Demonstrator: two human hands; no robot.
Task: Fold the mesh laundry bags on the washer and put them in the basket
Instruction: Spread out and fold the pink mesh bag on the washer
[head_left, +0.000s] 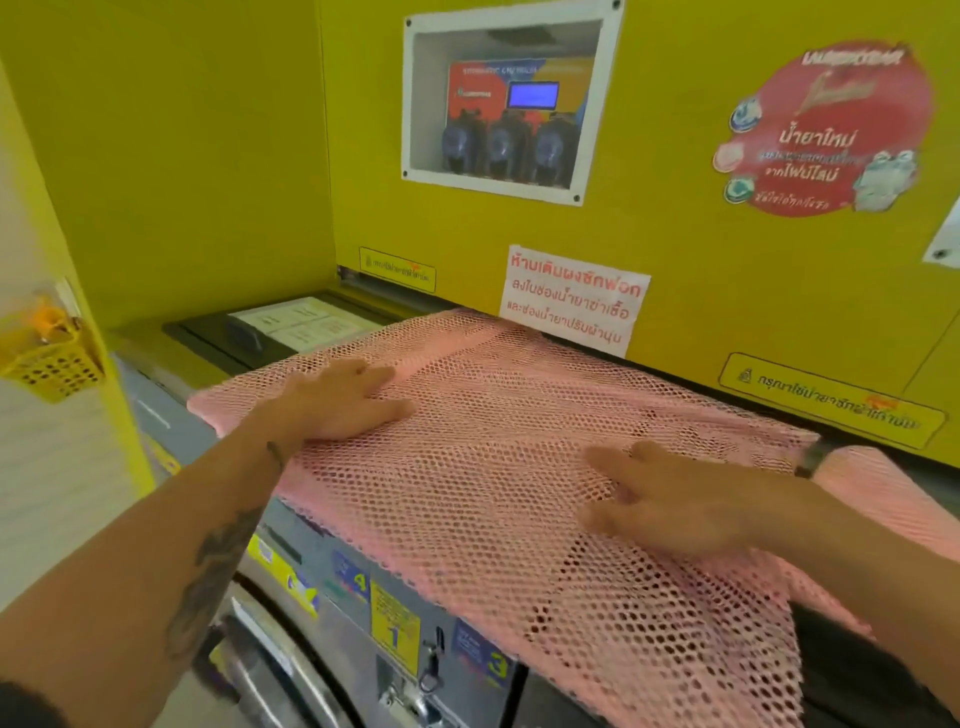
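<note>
Pressing flat on the pink mesh bag (493, 441) — left hand (337, 400) and right hand (670, 499) open-palmed, gripping nothing.

I see a pink mesh laundry bag (498, 447) spread flat across the washer (332, 582) top, its near edge draping over the front panel at right.

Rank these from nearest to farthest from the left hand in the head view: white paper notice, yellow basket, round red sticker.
From the left hand:
1. White paper notice, on the wall just ahead.
2. Yellow basket, on the far left.
3. Round red sticker, upper right wall.
</note>
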